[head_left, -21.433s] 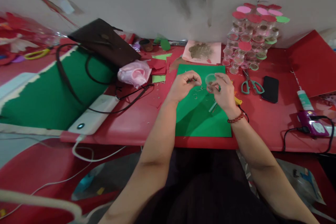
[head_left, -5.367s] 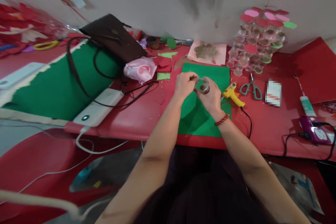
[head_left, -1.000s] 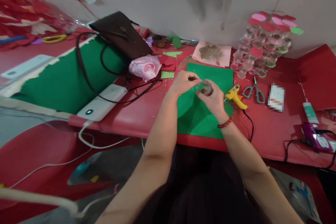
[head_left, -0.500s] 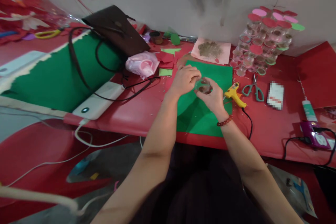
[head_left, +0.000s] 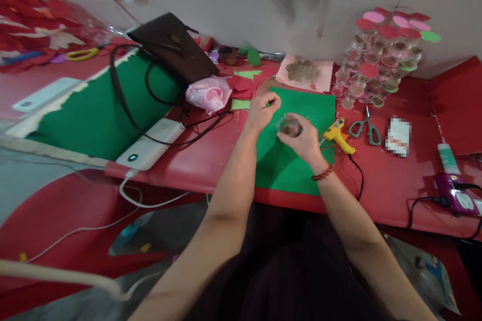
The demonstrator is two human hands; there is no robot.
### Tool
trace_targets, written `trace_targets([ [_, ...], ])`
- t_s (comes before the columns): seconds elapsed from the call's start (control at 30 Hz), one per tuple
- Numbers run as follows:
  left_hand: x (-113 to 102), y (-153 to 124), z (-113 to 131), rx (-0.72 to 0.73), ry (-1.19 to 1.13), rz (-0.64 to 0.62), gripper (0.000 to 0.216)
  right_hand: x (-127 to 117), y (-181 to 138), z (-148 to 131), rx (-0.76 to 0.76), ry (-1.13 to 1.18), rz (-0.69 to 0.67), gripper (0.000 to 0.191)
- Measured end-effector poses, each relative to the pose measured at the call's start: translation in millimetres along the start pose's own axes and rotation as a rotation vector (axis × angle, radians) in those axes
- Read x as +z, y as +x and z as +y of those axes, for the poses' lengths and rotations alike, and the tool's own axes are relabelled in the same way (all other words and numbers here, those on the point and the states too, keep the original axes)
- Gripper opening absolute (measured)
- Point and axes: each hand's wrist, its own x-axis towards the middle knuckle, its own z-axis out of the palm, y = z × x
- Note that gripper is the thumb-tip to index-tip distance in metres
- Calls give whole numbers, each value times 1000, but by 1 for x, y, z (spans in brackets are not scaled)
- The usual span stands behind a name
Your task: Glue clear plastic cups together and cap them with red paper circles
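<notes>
A small clear plastic cup (head_left: 289, 127) with something brown in it is in my right hand (head_left: 306, 139), fingers and thumb around its sides. It is above a green sheet (head_left: 288, 173) on the red table. To the left of the cup and apart from it, my left hand (head_left: 263, 111) has its fingers curled together in a pinch; whatever is between the fingertips, if anything, is too small to tell. Right of my right hand lies a yellow hot glue gun (head_left: 339, 135), and beyond it grey-handled scissors (head_left: 366, 129).
Pink paper (head_left: 289, 80) with a brown, grainy pile lies at the back. A stack of clear cups with coloured paper discs (head_left: 376, 67) stands back right. A brown bag (head_left: 173, 45), a pink plastic bag (head_left: 209, 94) and a white power bank (head_left: 150, 145) are at left.
My left hand has moved away from the cup, up and to the left. The cup stays in my right hand, and more of its opening shows. The view has shifted slightly.
</notes>
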Motion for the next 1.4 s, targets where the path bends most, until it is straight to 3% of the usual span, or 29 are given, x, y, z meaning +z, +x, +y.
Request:
trace_targets([
  [0.13,3,-1,-2,-170,-88,9,34,-2,1,-1,9,-13,25,58],
  [0.27,3,-2,3,-145,-165,-76,5,-5,4,0,-12,-43,53,58],
  [0.5,-6,-8,16,-210,-208,-165,18,-6,6,6,-2,-82,62,58],
  [1.0,-11,-9,15,-190,-1,-241,21,-4,2,7,-79,-215,114,51],
  [1.4,-11,-8,11,-122,-13,-267,19,-4,3,5,-30,-170,117,50],
])
